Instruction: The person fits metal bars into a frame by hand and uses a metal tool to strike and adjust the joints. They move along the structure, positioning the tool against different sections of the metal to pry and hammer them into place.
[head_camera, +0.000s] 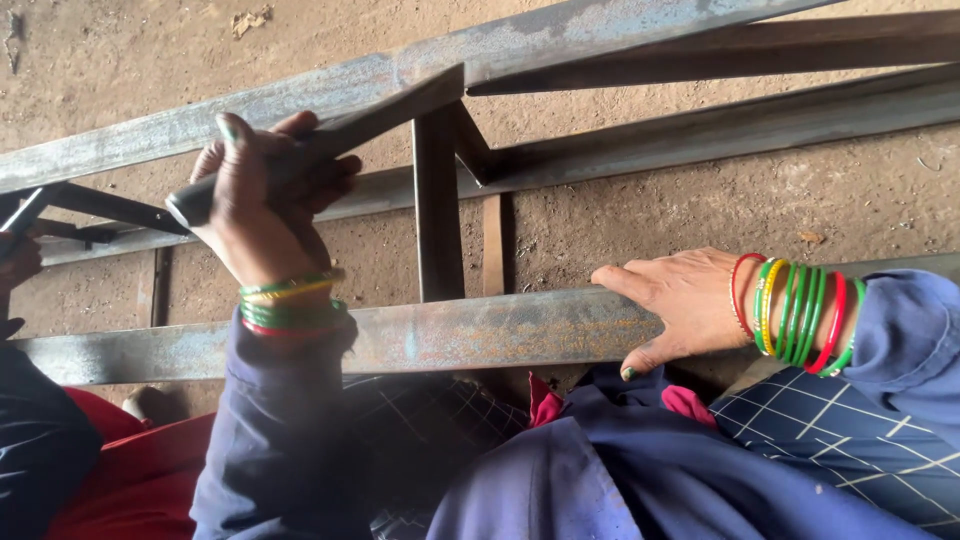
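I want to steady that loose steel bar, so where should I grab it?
Grip the bar at its free near end, from above, where the left hand wraps it now. It is narrow and slants up to the frame, so that end is probably the only open part. The right hand rests on the frame.

Soft, even daylight — faint shadows, no glare, slight blur at the edges.

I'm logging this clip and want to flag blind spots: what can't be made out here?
Head view only:
- Left hand: its fingers wrap the loose steel bar, hiding the gripped part.
- Right hand: palm lies flat on the near rail, covering the steel beneath.
- Steel frame: both ends cut off by the picture edges.
- Another person's hand: cut off at the left edge.
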